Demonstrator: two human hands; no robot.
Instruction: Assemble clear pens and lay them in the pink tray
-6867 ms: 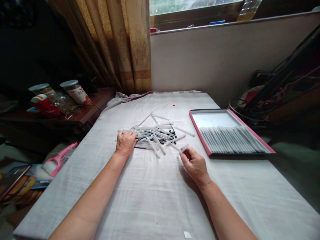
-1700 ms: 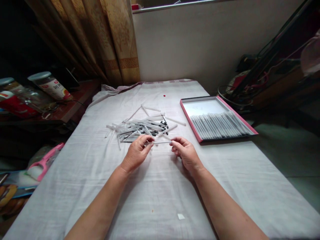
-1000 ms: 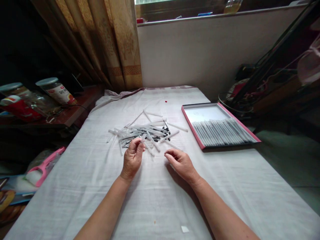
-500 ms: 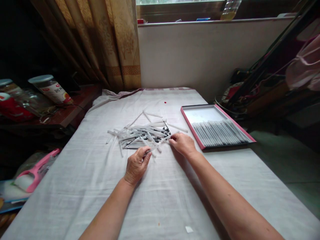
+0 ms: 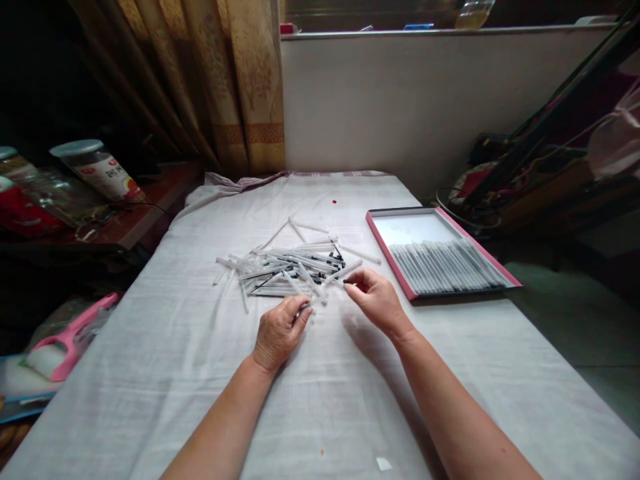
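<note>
My left hand [image 5: 281,335] is closed at the near edge of a loose pile of clear pen barrels [image 5: 270,263] and black pen parts. Between its thumb and forefinger is a pen barrel, mostly hidden by the fingers. To the right of the pile, my right hand [image 5: 379,301] pinches a small black pen cap [image 5: 346,282] just above the cloth. Beyond that hand lies a shallow pink-edged box [image 5: 415,230], with a row of clear pens [image 5: 445,267] side by side in its near part.
A pale cloth [image 5: 200,373] covers the table. Near its far side lies a tiny red piece [image 5: 335,201]; a white scrap [image 5: 383,464] is close to me. Jars [image 5: 103,170] stand on a side table at left, above a pink-handled item [image 5: 75,333].
My right hand has drawn slightly back from the pile, and a black cap now shows at its fingertips. My left hand stays closed in nearly the same place. The view has shifted slightly.
</note>
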